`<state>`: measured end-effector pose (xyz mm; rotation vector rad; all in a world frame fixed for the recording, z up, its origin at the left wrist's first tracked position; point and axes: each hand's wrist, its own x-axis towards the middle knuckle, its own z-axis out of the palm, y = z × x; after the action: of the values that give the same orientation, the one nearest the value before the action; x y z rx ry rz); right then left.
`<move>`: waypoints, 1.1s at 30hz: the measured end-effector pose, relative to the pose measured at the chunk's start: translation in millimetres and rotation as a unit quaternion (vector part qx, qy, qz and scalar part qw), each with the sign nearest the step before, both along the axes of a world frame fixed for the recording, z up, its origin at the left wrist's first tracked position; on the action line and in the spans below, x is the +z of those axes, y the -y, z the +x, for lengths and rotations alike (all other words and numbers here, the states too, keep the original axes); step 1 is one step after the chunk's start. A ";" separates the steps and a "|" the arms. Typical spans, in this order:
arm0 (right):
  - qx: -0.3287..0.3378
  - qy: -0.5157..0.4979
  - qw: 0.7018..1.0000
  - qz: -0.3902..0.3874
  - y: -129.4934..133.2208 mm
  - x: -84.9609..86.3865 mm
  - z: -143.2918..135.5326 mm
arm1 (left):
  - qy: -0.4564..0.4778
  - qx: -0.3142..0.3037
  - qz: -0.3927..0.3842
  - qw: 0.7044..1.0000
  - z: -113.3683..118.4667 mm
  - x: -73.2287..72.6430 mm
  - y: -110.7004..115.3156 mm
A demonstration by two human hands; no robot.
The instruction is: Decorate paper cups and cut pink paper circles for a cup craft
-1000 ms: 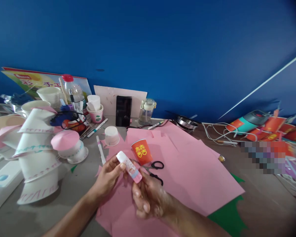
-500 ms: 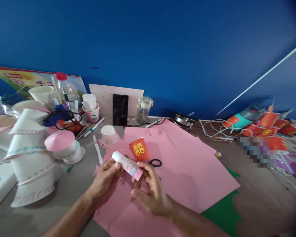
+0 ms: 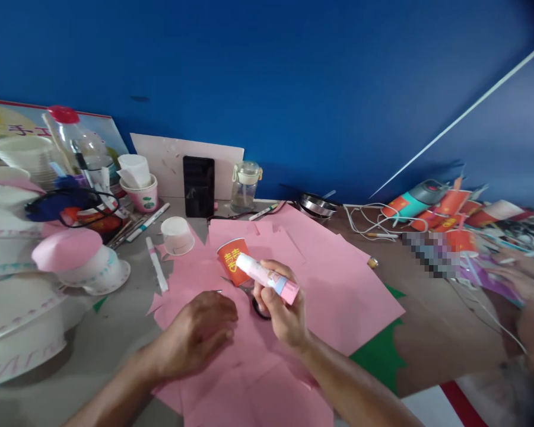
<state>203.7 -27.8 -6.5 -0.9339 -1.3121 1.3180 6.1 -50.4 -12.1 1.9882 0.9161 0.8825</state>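
My right hand (image 3: 282, 302) is closed around a white and pink glue stick (image 3: 267, 279), tilted with its white end up to the left. My left hand (image 3: 198, 332) is over the pink paper (image 3: 338, 290), palm down with fingers curled; what lies under its fingers is hidden. Just behind the glue stick, a red paper cup (image 3: 232, 261) with yellow characters lies tilted on the paper. Black-handled scissors (image 3: 260, 309) lie partly hidden behind my right hand. A small white cup (image 3: 177, 236) stands upside down to the left.
Decorated white paper cups (image 3: 18, 320) stack at the left. A phone (image 3: 199, 187) and a glass bottle (image 3: 245, 187) stand by the blue wall. Red cups (image 3: 454, 203), cables and another person's hand (image 3: 511, 276) are at the right.
My left hand has let go of the glue stick and moved down. My right hand now holds it alone, further right and higher. The view has turned right, and another person's hand shows.
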 end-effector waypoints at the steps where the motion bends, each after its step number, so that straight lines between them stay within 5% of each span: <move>1: -0.012 -0.006 1.000 0.016 -2.1 1.3 0.5 | -0.032 -0.022 0.038 0.999 1.9 -0.3 0.6; 6: 0.024 -0.024 0.999 0.040 -10.4 14.8 5.1 | -0.107 -0.081 0.110 0.985 11.2 -1.0 5.1; 13: 0.156 -0.052 0.986 -0.026 -13.0 11.6 24.5 | -0.137 -0.138 0.074 0.978 14.2 8.1 9.9; 21: 0.087 0.098 0.991 0.022 8.5 -8.7 55.3 | -0.280 -0.091 0.139 0.946 26.5 -11.2 28.8; 28: 0.091 0.113 0.987 0.075 4.3 -20.3 53.2 | -0.329 -0.126 0.216 0.911 34.6 -13.7 35.1; 33: 0.127 0.120 0.976 0.129 -0.5 -25.6 53.2 | -0.355 -0.098 0.216 0.904 48.6 -30.0 45.8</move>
<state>256.9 -27.4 -32.1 -0.7787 -1.7909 1.2112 54.8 -96.2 -42.0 2.8205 0.9225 0.2276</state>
